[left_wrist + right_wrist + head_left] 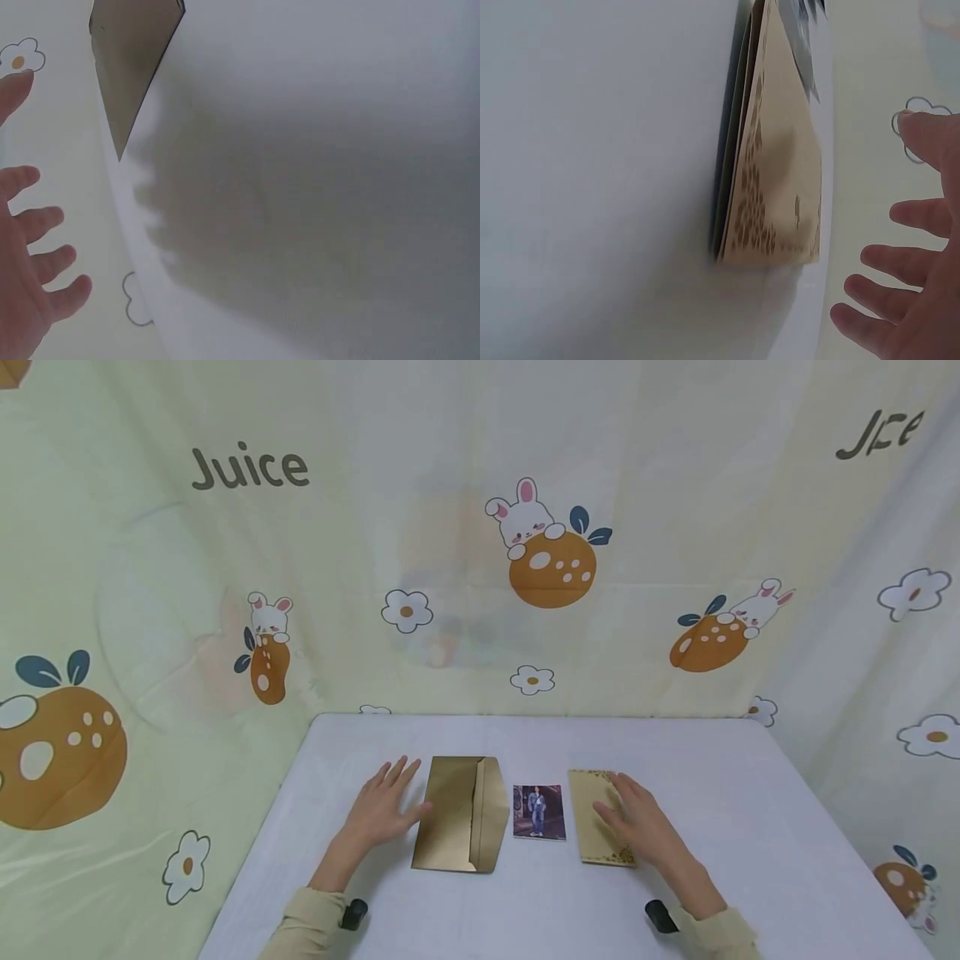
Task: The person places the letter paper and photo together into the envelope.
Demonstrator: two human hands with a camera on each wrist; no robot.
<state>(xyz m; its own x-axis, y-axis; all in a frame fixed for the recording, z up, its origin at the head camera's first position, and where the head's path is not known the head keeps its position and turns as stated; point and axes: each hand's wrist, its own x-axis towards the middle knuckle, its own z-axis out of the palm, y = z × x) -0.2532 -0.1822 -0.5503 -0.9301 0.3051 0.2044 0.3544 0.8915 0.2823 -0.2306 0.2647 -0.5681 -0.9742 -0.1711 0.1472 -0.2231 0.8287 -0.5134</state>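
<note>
A gold envelope [450,810] lies on the white table, its flap opened out to the right. My left hand [382,810] hovers by its left edge with fingers spread; in the left wrist view the hand [30,262] is apart from the envelope [131,60]. To the right of the envelope is a small photo [538,812] of a standing person in blue. Further right lies a folded cream card [592,827] with a dark gold pattern along its edges. Over its right side is my right hand [637,818], fingers extended, holding nothing; the right wrist view shows the card [787,172] slightly ajar.
The white table [510,918] has its far edge against a curtain [450,527] printed with rabbits, oranges, flowers and "Juice". Black straps' dark pieces [354,914] sit at both wrists.
</note>
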